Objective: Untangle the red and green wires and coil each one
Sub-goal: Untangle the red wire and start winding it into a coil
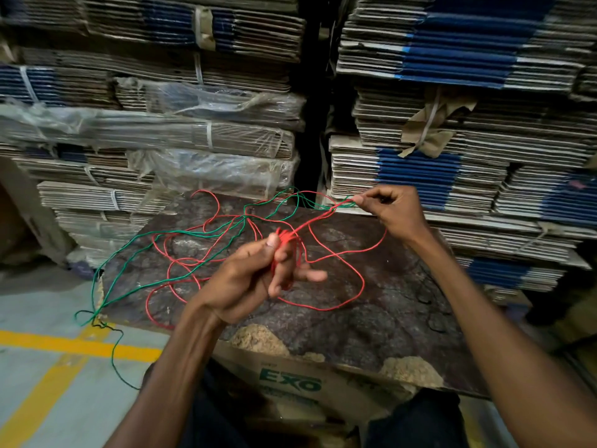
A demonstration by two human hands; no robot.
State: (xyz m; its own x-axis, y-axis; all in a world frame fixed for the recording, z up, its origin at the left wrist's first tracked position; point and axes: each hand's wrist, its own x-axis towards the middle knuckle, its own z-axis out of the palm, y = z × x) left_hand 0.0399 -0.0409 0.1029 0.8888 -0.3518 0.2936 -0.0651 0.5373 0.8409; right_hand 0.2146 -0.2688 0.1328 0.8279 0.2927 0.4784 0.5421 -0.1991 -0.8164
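Bundled flattened cartons (452, 92) stacking up before me, worn dark board (371, 302) lying across my EXO box (290, 383), yellow floor lines (64, 345) running left.

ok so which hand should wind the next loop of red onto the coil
The right hand, probably. It pinches the taut red wire up by the green wire tangle, free to feed, while the left hand already grips the red bundle.

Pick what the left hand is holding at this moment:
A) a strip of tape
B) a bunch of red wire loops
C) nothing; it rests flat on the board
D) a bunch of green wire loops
B: the left hand grips a gathered bunch of red wire loops, while the green wire trails off across the board to the left.
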